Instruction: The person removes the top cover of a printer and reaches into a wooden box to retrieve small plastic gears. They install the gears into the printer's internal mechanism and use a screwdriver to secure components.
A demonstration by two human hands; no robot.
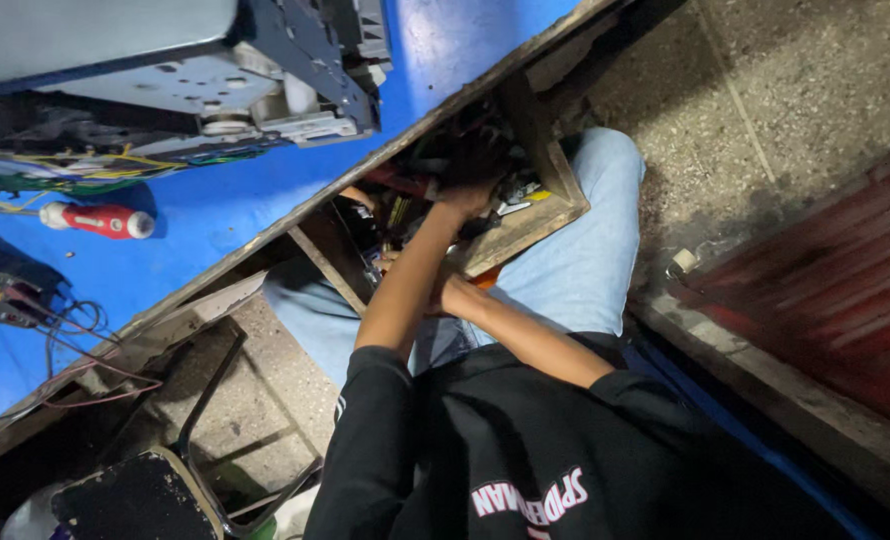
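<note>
Rummaging left hand — deep in cluttered wooden drawer — right hidden.

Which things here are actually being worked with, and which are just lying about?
In use:
left hand, deep in the wooden drawer
right hand, under the left forearm, mostly hidden

Lying about:
red screwdriver
opened machine
loose wires
stool

Drawer under the table, screwdriver on top
</note>
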